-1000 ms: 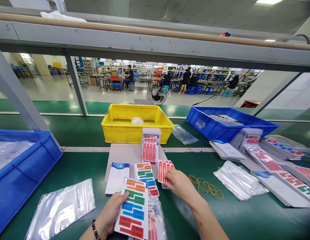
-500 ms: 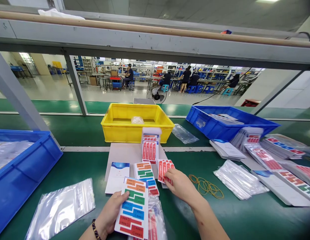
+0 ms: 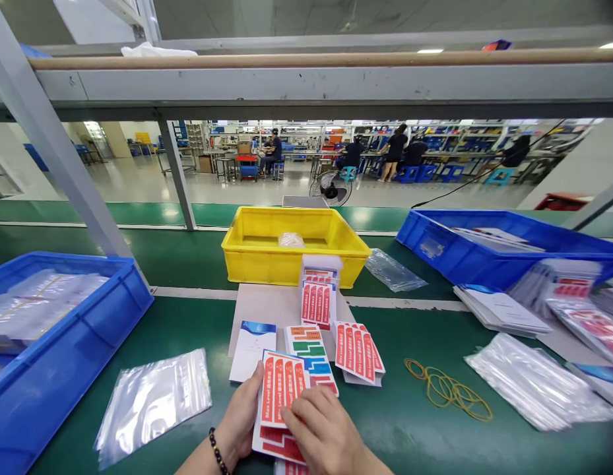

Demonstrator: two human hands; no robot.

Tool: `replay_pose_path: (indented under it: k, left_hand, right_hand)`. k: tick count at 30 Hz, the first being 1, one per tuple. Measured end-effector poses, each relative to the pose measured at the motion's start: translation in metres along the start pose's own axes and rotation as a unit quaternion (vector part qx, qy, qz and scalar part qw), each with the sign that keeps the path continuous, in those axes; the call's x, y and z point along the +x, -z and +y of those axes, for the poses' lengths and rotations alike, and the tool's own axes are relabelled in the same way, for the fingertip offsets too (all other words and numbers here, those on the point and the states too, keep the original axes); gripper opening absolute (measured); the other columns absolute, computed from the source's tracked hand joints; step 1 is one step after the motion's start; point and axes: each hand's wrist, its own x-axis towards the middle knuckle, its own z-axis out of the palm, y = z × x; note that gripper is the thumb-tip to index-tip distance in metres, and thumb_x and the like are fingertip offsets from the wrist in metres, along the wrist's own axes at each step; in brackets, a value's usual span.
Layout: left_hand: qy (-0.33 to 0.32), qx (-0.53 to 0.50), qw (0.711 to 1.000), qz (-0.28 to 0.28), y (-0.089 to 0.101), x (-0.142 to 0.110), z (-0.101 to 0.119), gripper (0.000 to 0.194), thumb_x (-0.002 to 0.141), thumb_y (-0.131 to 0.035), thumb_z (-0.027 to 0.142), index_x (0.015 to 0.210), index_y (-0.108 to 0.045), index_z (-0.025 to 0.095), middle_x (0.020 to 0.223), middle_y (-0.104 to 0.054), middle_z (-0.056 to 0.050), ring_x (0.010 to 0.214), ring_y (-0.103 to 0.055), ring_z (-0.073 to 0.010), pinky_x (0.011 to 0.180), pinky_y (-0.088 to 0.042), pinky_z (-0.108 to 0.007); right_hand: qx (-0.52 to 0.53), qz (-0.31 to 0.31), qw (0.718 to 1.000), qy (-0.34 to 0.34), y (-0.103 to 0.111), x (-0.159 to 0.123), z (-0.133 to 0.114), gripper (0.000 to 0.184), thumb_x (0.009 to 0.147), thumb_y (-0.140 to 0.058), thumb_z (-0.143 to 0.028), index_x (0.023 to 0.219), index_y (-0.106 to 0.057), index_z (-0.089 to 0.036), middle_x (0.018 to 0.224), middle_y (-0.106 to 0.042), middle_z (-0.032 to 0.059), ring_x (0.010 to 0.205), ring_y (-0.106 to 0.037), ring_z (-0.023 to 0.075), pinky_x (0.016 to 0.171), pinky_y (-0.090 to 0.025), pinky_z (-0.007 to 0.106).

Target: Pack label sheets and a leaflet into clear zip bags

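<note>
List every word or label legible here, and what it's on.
"Max Level": hand-held red-striped card
"Max Level": upright card stack
"Max Level": fanned card pile
Too small or blurred: the characters following those words; print on the multicoloured card, blue-and-white card and blue-bin label.

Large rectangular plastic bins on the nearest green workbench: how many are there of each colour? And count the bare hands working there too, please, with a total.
Large yellow rectangular plastic bin: 1
Large blue rectangular plastic bins: 2
Bare hands, the left hand and the right hand: 2
Total: 5
</note>
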Motion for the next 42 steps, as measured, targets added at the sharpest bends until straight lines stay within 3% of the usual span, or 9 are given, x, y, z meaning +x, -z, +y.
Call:
replay_pose_path:
  k: [5,8,12,15,17,21,24,32,42]
  left_hand:
    - [-0.055,0.051,0.997,-0.019,0.002,0.0,-0.001,0.034,0.071,-0.066,0.035,0.087,-0.063,0.006,0.084,-0.07,-0.016,0.083,-0.065,-0.0274,0.079,-0.048,-0.037]
    - [-0.055,0.065,0.996,-0.035,0.003,-0.001,-0.002,0.033,0.066,-0.071,0.033,0.087,-0.063,0.007,0.082,-0.07,-0.015,0.076,-0.066,-0.0261,0.077,-0.048,-0.038]
    - [-0.035,0.1,0.994,-0.038,0.001,-0.006,-0.004,0.035,0.065,-0.07,0.038,0.084,-0.063,0.01,0.078,-0.069,-0.013,0.07,-0.065,-0.023,0.073,-0.047,-0.035]
    - [-0.049,0.172,0.982,-0.06,0.002,-0.006,-0.003,0.036,0.067,-0.067,0.043,0.085,-0.063,0.011,0.073,-0.067,-0.009,0.066,-0.062,-0.02,0.07,-0.045,-0.032]
    - [-0.086,0.269,0.958,-0.051,0.004,-0.006,-0.002,0.032,0.067,-0.066,0.04,0.082,-0.063,0.012,0.071,-0.065,-0.005,0.063,-0.058,-0.0167,0.067,-0.043,-0.028]
    - [-0.158,0.508,0.846,0.011,0.009,-0.007,0.005,0.006,0.066,-0.063,0.021,0.064,-0.063,0.014,0.063,-0.059,0.001,0.061,-0.049,-0.0129,0.06,-0.037,-0.022]
    - [-0.177,0.574,0.796,-0.067,0.007,-0.011,0.009,0.011,0.069,-0.057,0.014,0.064,-0.066,0.017,0.069,-0.059,-0.001,0.07,-0.05,-0.0143,0.066,-0.036,-0.022]
    - [-0.202,0.46,0.863,-0.045,0.007,-0.004,0.007,0.02,0.071,-0.062,0.034,0.067,-0.068,0.015,0.079,-0.055,-0.004,0.077,-0.05,-0.0174,0.073,-0.036,-0.026]
    - [-0.214,0.457,0.862,-0.042,0.011,0.0,0.0,0.017,0.072,-0.06,0.029,0.063,-0.058,0.016,0.079,-0.05,-0.002,0.077,-0.046,-0.0164,0.071,-0.034,-0.026]
  right_hand:
    - [0.055,-0.064,0.996,-0.023,-0.002,0.0,0.0,0.02,0.084,-0.041,-0.02,0.081,-0.06,-0.016,0.062,-0.058,0.0051,0.058,-0.048,0.0177,0.052,-0.039,0.032]
    - [0.165,-0.024,0.972,-0.164,0.006,-0.003,0.013,0.02,0.085,-0.043,-0.028,0.092,-0.059,-0.018,0.082,-0.061,0.0088,0.072,-0.054,0.0206,0.063,-0.045,0.035]
    - [0.384,0.065,0.777,-0.494,0.0,-0.011,0.028,0.032,0.08,-0.053,-0.04,0.105,-0.052,-0.02,0.096,-0.06,0.0095,0.074,-0.06,0.0197,0.062,-0.05,0.032]
    - [0.554,0.047,0.621,-0.553,-0.008,-0.015,0.037,0.038,0.067,-0.066,-0.049,0.086,-0.053,-0.019,0.075,-0.064,0.0035,0.062,-0.062,0.0181,0.056,-0.05,0.03]
    - [0.569,0.075,0.59,-0.568,-0.007,-0.015,0.046,0.037,0.062,-0.071,-0.047,0.077,-0.052,-0.019,0.061,-0.061,-0.0006,0.054,-0.06,0.0161,0.05,-0.048,0.027]
    - [0.508,0.222,0.577,-0.6,0.003,-0.014,0.065,0.041,0.057,-0.077,-0.04,0.083,-0.053,-0.019,0.059,-0.061,-0.0028,0.047,-0.057,0.0134,0.043,-0.044,0.023]
    - [0.501,0.255,0.571,-0.598,0.003,-0.013,0.068,0.044,0.057,-0.077,-0.039,0.087,-0.051,-0.02,0.062,-0.063,-0.003,0.049,-0.058,0.0141,0.043,-0.046,0.024]
    - [0.531,0.133,0.615,-0.568,-0.001,-0.013,0.058,0.037,0.063,-0.072,-0.044,0.08,-0.047,-0.022,0.065,-0.064,-0.0039,0.045,-0.057,0.0128,0.043,-0.044,0.024]
    - [0.524,0.083,0.632,-0.565,0.006,-0.008,0.061,0.044,0.063,-0.071,-0.046,0.092,-0.048,-0.022,0.066,-0.064,-0.003,0.049,-0.058,0.0137,0.046,-0.045,0.024]
